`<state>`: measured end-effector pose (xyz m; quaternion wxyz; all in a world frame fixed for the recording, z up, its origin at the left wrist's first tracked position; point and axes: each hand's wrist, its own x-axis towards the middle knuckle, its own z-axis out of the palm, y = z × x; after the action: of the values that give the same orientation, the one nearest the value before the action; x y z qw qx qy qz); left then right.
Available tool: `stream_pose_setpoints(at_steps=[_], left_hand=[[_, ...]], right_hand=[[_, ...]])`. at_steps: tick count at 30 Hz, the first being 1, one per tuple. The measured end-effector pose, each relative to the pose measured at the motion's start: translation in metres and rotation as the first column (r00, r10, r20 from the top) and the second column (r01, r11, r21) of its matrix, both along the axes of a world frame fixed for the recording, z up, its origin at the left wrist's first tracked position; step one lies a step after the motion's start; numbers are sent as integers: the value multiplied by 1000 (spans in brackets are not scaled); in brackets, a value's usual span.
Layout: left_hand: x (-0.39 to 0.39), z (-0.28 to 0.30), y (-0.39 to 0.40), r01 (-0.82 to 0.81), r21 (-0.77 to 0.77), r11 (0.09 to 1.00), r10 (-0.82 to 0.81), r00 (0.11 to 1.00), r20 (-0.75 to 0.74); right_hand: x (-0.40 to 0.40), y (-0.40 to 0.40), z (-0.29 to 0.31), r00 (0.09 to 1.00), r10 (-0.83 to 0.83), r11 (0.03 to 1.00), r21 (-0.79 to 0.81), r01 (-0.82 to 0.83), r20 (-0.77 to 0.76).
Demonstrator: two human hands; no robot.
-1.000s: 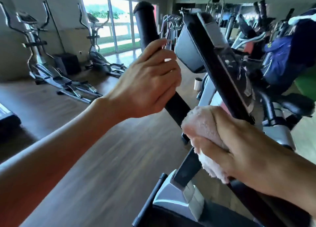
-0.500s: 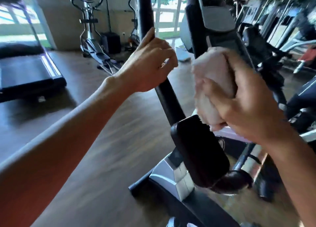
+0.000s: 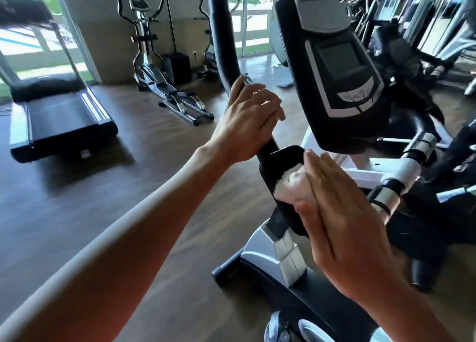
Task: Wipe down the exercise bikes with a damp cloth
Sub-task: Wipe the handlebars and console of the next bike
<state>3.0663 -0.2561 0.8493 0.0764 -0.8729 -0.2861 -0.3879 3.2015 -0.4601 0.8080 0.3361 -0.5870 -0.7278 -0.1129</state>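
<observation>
Your left hand [image 3: 248,121] has its fingers curled round the black padded handlebar post [image 3: 222,40] of the black-and-silver exercise bike [image 3: 332,66]. Your right hand [image 3: 345,228], fingers straight and together, presses the pale pink damp cloth [image 3: 293,187] flat against the black pad [image 3: 279,166] just below the console. A black treadmill [image 3: 56,115] stands far left.

One exercise bike [image 3: 334,89], one cloth [image 3: 293,187], one treadmill [image 3: 59,115], two hands

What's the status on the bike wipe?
Left hand grips handlebar. Right hand presses cloth flat on black pad below console. Nothing obstructing.
</observation>
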Motion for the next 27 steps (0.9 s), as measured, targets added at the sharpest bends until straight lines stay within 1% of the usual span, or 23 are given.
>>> stream_pose_setpoints(at_steps=[2,4,7,9,11,13,14,16,17,19,21,23,25,27], left_hand=[[1,1,-2,4,4,1000,-4,1000,-5],[-1,1,1,13,10,1000,-13,1000,-23],[-4,4,2,26,-8,1000,-27,998,-52],[-5,6,1,18,-30,999,-20,997,-69],[-5,7,0,4,-44,999,-8,996,-88],[-4,8,-3,-11,-58,998,5,995,-103],[-4,8,-3,-23,-59,998,17,994,-109],[-4,10,-5,-40,-59,997,31,988,-148],[-3,10,-6,-49,-55,997,39,984,-174],[-3,10,-7,-75,-60,995,62,980,-191],[-1,9,-7,-80,-45,996,72,986,-154],[-1,8,-7,-56,-12,998,54,993,-104],[0,5,-4,-41,13,999,42,996,-75],[1,5,-3,-52,19,998,53,996,-74]], right_hand=[[-2,0,1,1000,-16,1000,-10,16,2],[-10,20,11,999,-34,999,-10,34,-2],[-22,39,24,995,-75,997,-2,75,-62],[-24,30,20,994,-65,998,-8,64,-82],[-18,12,14,999,-7,998,-61,4,-53],[-5,3,18,998,67,983,-167,-69,-16],[0,6,24,996,86,977,-200,-78,32],[5,21,33,985,88,987,-146,-66,146],[2,31,36,984,94,990,-114,-77,151],[-8,44,37,994,95,990,-111,-89,48],[-14,43,30,998,45,994,-102,-51,-54],[-17,29,21,995,31,997,-62,-37,-95],[-16,17,13,992,39,996,-75,-48,-120],[-15,18,14,993,39,995,-92,-49,-112]])
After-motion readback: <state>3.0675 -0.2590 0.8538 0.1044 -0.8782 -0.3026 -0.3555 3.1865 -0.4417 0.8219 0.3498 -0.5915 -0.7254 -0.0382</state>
